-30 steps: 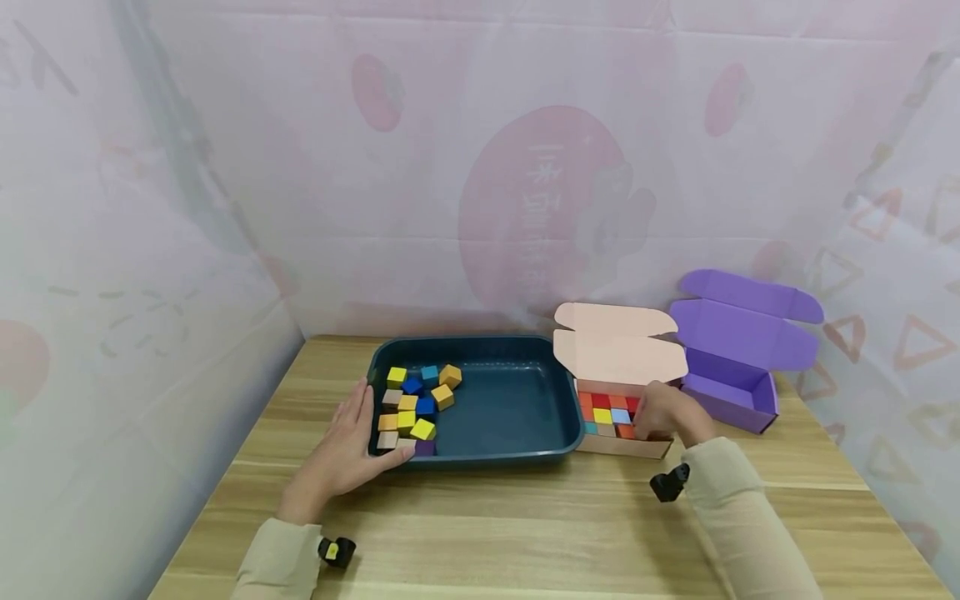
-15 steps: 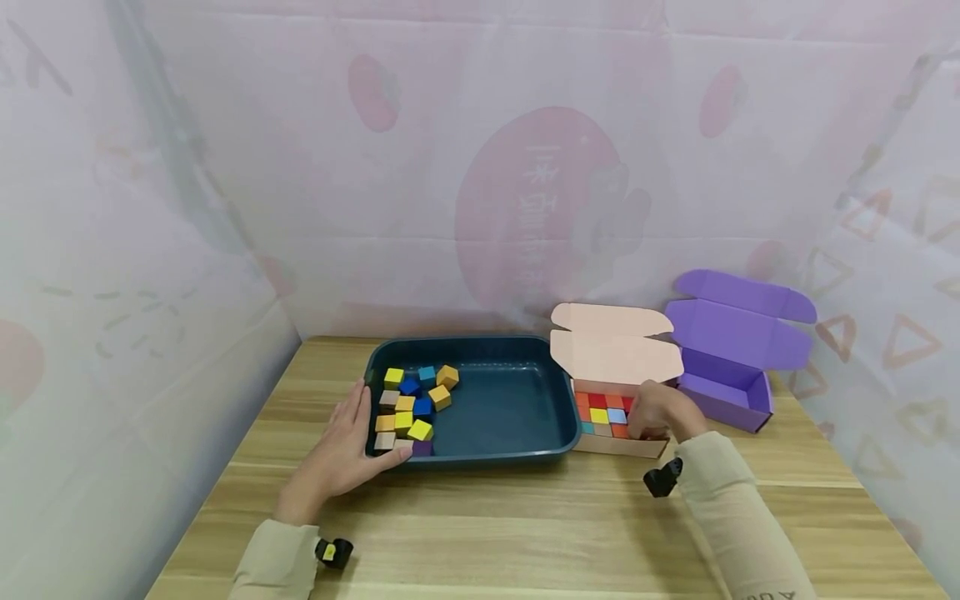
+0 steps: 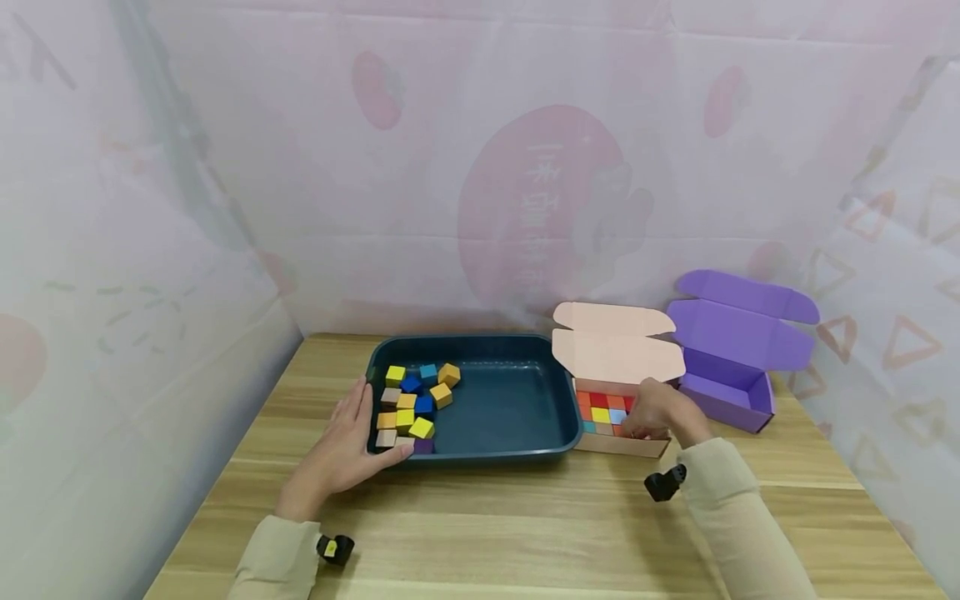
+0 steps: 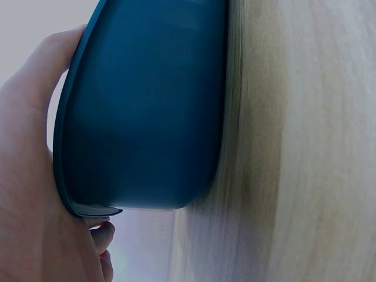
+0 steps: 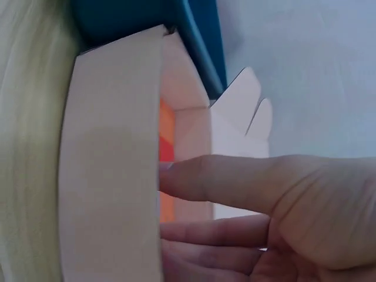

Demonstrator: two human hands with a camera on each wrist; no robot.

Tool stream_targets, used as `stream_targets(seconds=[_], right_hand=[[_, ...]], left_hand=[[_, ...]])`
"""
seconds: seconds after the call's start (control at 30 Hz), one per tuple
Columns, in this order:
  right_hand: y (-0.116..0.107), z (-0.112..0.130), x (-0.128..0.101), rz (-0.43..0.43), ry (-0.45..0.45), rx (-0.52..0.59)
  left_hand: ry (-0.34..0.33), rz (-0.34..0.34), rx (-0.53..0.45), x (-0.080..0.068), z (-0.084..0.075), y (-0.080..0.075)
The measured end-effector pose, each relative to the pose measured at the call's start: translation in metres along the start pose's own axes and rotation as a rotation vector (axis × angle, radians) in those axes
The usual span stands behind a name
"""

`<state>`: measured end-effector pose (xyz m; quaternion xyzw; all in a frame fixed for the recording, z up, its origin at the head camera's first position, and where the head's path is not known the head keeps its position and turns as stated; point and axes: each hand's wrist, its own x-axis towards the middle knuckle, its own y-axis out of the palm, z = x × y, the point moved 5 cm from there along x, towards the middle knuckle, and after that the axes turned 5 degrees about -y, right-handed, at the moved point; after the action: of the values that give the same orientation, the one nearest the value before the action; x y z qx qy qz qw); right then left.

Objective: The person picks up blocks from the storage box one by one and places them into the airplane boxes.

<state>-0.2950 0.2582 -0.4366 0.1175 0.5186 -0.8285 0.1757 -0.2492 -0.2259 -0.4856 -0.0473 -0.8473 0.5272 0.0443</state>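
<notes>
A dark teal tray [image 3: 517, 452] holds several coloured cubes [image 3: 416, 404] bunched at its left end. My left hand [image 3: 358, 429] rests against the tray's front left corner, fingers straight along the left rim and thumb on the front rim. In the left wrist view the palm [image 4: 29, 176] lies against the tray wall [image 4: 147, 117]. A pink cardboard box [image 3: 622, 446], lid flaps open, is packed with coloured cubes [image 3: 600, 412]. My right hand [image 3: 647, 415] reaches into its right part, fingers extended down onto the cubes. The right wrist view shows those fingers [image 5: 235, 176] past the box wall [image 5: 111, 176].
An open purple box [image 3: 731, 392] stands right of the pink one, near the table's [image 3: 525, 525] back right corner. Translucent patterned sheeting walls the table on the left, back and right. The tray's right half is bare.
My right hand's fingers have shifted slightly left and down inside the pink box. The left hand has stayed on the tray corner.
</notes>
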Motion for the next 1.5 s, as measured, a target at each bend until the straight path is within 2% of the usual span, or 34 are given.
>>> stream_targets(seconds=[0.13, 0.23, 0.43, 0.63, 0.83, 1.07, 1.27, 1.5], right_hand=[[-0.010, 0.022, -0.012, -0.094, -0.062, -0.015], [-0.016, 0.044, -0.017, -0.150, -0.153, -0.010], [-0.015, 0.088, -0.020, -0.160, -0.357, 0.031], [0.006, 0.130, -0.023, -0.146, -0.512, 0.048], [0.040, 0.163, -0.022, -0.126, -0.587, 0.066], [0.074, 0.195, -0.009, -0.084, -0.663, 0.098], [0.099, 0.215, 0.011, -0.069, -0.676, 0.091], [0.121, 0.231, 0.032, -0.102, -0.670, 0.035]], left_hand=[[-0.008, 0.006, 0.001, -0.001, -0.001, -0.001], [-0.011, 0.008, 0.005, -0.001, -0.001, -0.002], [-0.007, 0.011, 0.007, -0.001, -0.002, -0.002], [0.000, 0.002, 0.010, 0.000, -0.001, -0.001], [-0.004, 0.001, 0.019, 0.000, -0.001, -0.002], [-0.011, 0.004, 0.020, -0.002, -0.003, -0.003], [-0.008, -0.001, 0.019, -0.002, -0.003, -0.003], [-0.011, -0.006, 0.027, -0.002, -0.003, -0.003]])
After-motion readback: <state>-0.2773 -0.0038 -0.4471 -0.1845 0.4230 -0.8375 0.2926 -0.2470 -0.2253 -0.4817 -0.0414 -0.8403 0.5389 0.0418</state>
